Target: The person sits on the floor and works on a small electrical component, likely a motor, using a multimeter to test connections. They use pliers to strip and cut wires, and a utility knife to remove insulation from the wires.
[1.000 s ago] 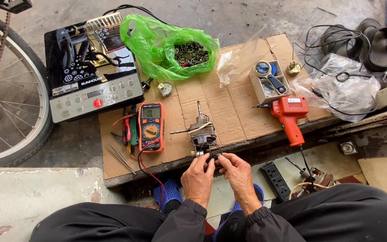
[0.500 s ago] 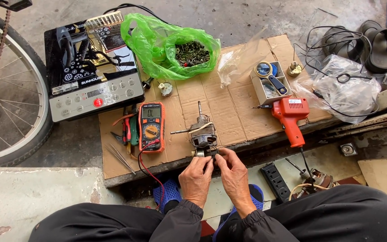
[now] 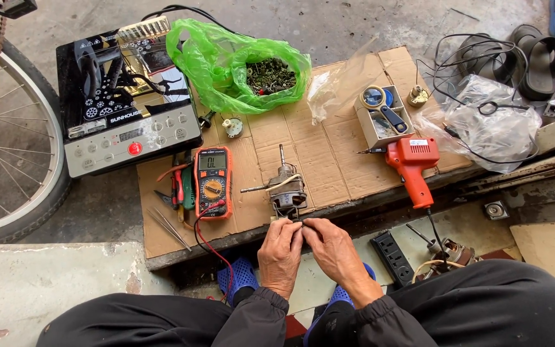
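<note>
A small electric fan motor (image 3: 286,187) with a bare shaft lies on the flattened cardboard (image 3: 329,154) in front of me. My left hand (image 3: 280,254) and my right hand (image 3: 329,247) meet just below it, fingertips pinched together on the thin wires (image 3: 298,220) coming out of the motor's near side. An orange multimeter (image 3: 212,182) lies to the left of the motor, its red and black leads trailing toward my left hand.
An induction cooker (image 3: 123,109) sits at the back left beside a bicycle wheel (image 3: 8,160). A green bag of screws (image 3: 252,71), a small box of tools (image 3: 383,115), an orange soldering gun (image 3: 412,164), pliers and tweezers (image 3: 175,199) and a power strip (image 3: 393,257) surround the work.
Both hands stay at the motor's near edge; the fingertips have drawn closer together on the wires. Nothing else has moved.
</note>
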